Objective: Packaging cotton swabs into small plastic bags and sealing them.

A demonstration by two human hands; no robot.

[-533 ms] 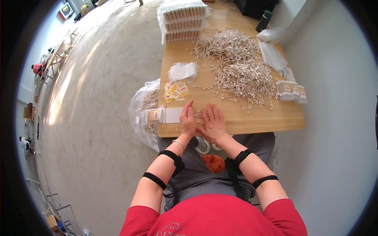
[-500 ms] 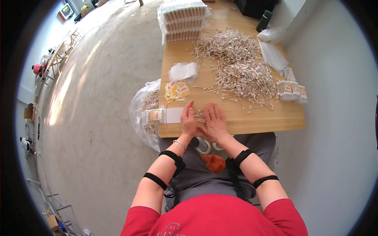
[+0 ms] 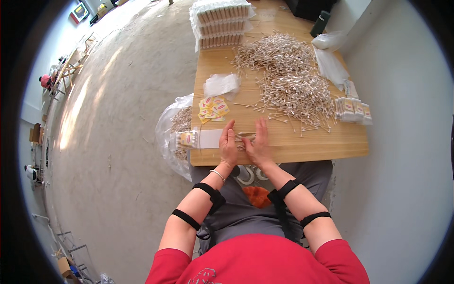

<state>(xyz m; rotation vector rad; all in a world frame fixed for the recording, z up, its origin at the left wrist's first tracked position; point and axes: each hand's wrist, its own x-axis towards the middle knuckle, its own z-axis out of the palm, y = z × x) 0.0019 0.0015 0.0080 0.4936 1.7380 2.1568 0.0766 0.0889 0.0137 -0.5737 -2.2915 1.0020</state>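
Note:
Between my two hands lies a small row of cotton swabs [image 3: 246, 136] on the wooden table, near its front edge. My left hand [image 3: 229, 146] stands on its edge at the left ends of the swabs, fingers stretched out. At their right ends is my right hand [image 3: 259, 146], its fingers also straight and its thumb reaching in toward the swabs. Beside my left hand lies a white card [image 3: 211, 138]. A filled pack of swabs [image 3: 186, 139] sits at the table's left edge. Farther back is a large loose heap of cotton swabs [image 3: 295, 90].
Yellow printed cards [image 3: 213, 110] and clear plastic bags [image 3: 221, 85] lie at the left. Filled packs [image 3: 352, 110] stand at the right edge. Wrapped bundles [image 3: 222, 26] are stacked at the back, a dark bottle [image 3: 320, 23] farther right. A plastic sack [image 3: 165, 123] stands beside the table.
My right hand has turned from lying palm-down over the swabs to standing on its edge, uncovering them. My left hand has hardly moved.

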